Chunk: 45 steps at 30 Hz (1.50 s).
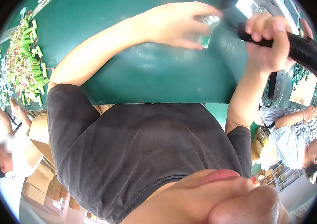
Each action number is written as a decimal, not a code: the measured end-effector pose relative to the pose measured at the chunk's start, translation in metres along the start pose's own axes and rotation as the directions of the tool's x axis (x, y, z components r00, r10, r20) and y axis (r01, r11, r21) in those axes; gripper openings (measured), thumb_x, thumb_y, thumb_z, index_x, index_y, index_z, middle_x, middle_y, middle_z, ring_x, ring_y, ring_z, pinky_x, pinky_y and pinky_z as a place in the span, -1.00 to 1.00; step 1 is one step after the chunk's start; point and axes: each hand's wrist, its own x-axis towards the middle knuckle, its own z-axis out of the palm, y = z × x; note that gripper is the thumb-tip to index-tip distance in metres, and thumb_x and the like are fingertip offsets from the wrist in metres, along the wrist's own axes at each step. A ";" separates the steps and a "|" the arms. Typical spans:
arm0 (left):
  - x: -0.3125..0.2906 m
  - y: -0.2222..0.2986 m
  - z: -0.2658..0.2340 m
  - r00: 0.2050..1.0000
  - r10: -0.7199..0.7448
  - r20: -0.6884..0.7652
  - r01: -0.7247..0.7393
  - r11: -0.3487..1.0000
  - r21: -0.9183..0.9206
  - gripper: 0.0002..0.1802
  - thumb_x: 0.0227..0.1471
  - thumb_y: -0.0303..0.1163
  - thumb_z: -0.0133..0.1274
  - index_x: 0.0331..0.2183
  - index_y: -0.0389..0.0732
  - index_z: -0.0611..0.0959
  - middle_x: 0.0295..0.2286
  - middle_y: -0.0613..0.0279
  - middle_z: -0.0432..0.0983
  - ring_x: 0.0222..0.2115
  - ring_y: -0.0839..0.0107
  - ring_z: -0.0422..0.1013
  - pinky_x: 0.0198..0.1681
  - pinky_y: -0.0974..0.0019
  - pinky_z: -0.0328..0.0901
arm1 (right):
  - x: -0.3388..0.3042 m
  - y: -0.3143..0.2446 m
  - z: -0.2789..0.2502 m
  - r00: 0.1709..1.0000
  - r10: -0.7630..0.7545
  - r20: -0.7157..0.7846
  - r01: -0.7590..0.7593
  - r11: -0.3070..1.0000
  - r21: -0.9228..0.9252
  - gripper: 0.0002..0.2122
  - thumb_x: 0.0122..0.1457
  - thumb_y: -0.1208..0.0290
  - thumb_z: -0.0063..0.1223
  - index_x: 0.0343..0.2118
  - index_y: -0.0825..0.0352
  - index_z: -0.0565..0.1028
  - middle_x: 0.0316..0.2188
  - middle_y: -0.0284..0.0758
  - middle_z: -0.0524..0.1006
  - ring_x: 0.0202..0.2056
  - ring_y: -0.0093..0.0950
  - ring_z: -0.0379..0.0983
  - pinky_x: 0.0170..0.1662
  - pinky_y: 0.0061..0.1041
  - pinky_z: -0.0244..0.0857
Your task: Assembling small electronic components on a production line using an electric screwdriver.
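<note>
My left hand (177,25) reaches over the green table top, its fingers blurred and curled around a small clear bottle (205,39). The bottle is tilted, with a pale round top, and the green surface shows through its body. To the right, my right hand (268,43) is closed around a thick black flexible hose (304,48). The hose's dark end points toward the bottle, a short gap away. From the fist, its length bends off to the right rim.
A heap of green cylindrical cells with wires (28,63) covers the table's left side. A white box-shaped device (278,13) stands at the back right. Near my right forearm lies a black device (275,87). Co-workers sit at both sides, and cardboard boxes (41,130) are stacked at left.
</note>
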 end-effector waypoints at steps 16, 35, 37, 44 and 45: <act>0.000 0.001 0.000 1.000 -0.014 0.028 0.014 1.000 0.014 -0.67 -0.09 -0.25 0.36 -0.31 -0.27 0.72 0.13 -0.28 0.30 0.11 -0.12 0.37 0.18 0.09 0.31 | -0.013 0.038 0.023 0.990 -0.125 0.059 0.124 0.992 0.027 -0.42 0.24 0.65 0.05 0.26 0.38 0.05 -0.62 -0.40 0.36 -0.71 -0.55 0.25 -0.58 -0.58 0.23; 0.001 0.000 0.003 0.999 0.033 0.006 -0.033 0.999 -0.029 -0.79 -0.12 -0.32 0.36 -0.36 -0.18 0.77 0.08 -0.19 0.33 0.11 -0.12 0.32 0.15 0.04 0.30 | -0.015 0.045 0.019 0.993 -0.067 0.098 0.068 0.998 -0.005 -0.48 0.19 0.70 -0.01 0.19 0.42 0.11 -0.63 -0.36 0.38 -0.70 -0.60 0.27 -0.59 -0.65 0.19; 0.004 0.003 0.000 0.999 0.013 0.034 -0.014 1.000 0.008 -0.78 -0.14 -0.33 0.37 -0.38 -0.18 0.76 0.10 -0.19 0.32 0.10 -0.11 0.33 0.15 0.05 0.30 | -0.016 0.040 0.020 0.996 -0.038 0.078 0.042 0.998 -0.049 -0.48 0.19 0.71 -0.01 0.19 0.42 0.10 -0.63 -0.37 0.38 -0.69 -0.60 0.28 -0.58 -0.65 0.19; 0.013 -0.012 -0.036 0.998 -0.046 0.037 0.041 0.993 0.114 -0.73 -0.25 -0.36 0.37 -0.39 -0.21 0.71 0.13 -0.18 0.36 0.13 -0.08 0.34 0.17 0.06 0.29 | -0.017 0.038 0.018 0.995 -0.070 -0.068 0.075 0.994 0.082 -0.47 0.19 0.73 0.01 0.19 0.43 0.09 -0.61 -0.36 0.40 -0.68 -0.59 0.30 -0.58 -0.62 0.24; 0.017 -0.023 -0.049 0.987 -0.161 0.001 0.159 0.976 0.148 -0.68 -0.28 -0.35 0.37 -0.37 -0.21 0.70 0.14 -0.17 0.36 0.10 -0.08 0.38 0.16 0.07 0.30 | -0.019 0.035 0.021 0.993 0.016 -0.117 -0.008 0.997 0.075 -0.47 0.18 0.76 0.00 0.18 0.43 0.10 -0.59 -0.34 0.42 -0.68 -0.59 0.30 -0.58 -0.62 0.24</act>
